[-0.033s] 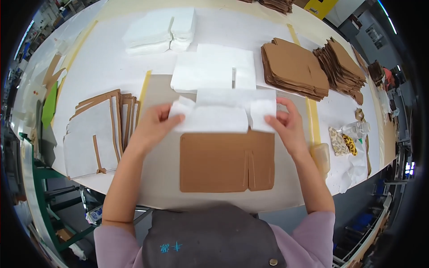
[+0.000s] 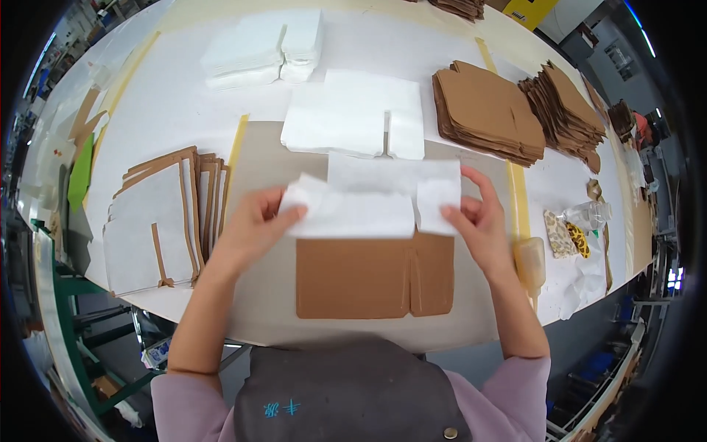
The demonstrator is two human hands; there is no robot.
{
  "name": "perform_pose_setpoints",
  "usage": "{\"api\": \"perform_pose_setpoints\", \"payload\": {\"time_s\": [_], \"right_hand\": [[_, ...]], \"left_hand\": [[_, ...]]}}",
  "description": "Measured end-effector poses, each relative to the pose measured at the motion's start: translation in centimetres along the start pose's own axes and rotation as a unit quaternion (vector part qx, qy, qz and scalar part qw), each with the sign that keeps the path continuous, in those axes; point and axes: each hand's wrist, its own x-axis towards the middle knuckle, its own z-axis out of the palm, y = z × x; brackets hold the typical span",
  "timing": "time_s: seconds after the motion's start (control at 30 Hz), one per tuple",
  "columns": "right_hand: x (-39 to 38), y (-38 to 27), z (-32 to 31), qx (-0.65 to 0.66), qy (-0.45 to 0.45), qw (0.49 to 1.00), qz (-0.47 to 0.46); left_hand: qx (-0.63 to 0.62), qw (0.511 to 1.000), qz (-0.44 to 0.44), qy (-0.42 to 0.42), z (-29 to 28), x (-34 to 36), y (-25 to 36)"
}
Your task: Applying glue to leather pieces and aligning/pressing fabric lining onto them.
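Between my two hands hangs a thin white sheet point(image 2: 353, 213) with a slit toward its right side. My left hand point(image 2: 261, 221) pinches its left edge, and my right hand point(image 2: 477, 217) grips the right edge, thumb on top. Below it lies a flat brown panel point(image 2: 353, 283) with a narrow slit of its own; the sheet hides the panel's far part. The panel rests on a grey mat point(image 2: 258, 309). Just beyond the held sheet is a pile of white slit sheets point(image 2: 339, 118).
Another white stack point(image 2: 247, 55) stands far left. Brown stacks point(image 2: 486, 110) point(image 2: 563, 110) sit far right. White-faced brown panels point(image 2: 143, 228) lean together at left. At right are a translucent bottle point(image 2: 530, 261), a clear cup point(image 2: 593, 214) and patterned scraps point(image 2: 560, 234).
Both hands have drawn the white sheet a little nearer to me, so it covers more of the brown panel's far part.
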Motion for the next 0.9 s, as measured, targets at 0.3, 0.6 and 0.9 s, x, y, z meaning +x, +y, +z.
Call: {"api": "perform_pose_setpoints", "payload": {"time_s": [0.3,0.6,0.9], "right_hand": [[-8.5,0.8,-1.7,-0.171,-0.094,0.981,-0.008],[-5.5,0.2,0.2,-0.137,0.037,0.989,-0.05],[-3.7,0.8,0.4,-0.23,-0.027,0.973,-0.019]], "left_hand": [[0.002,0.999,-0.01,0.032,2.3,-8.0,-2.0],[0.185,0.976,0.116,-0.003,1.9,-5.5,-0.7],[0.201,0.976,0.053,0.066,2.6,-4.3,-1.9]]}}
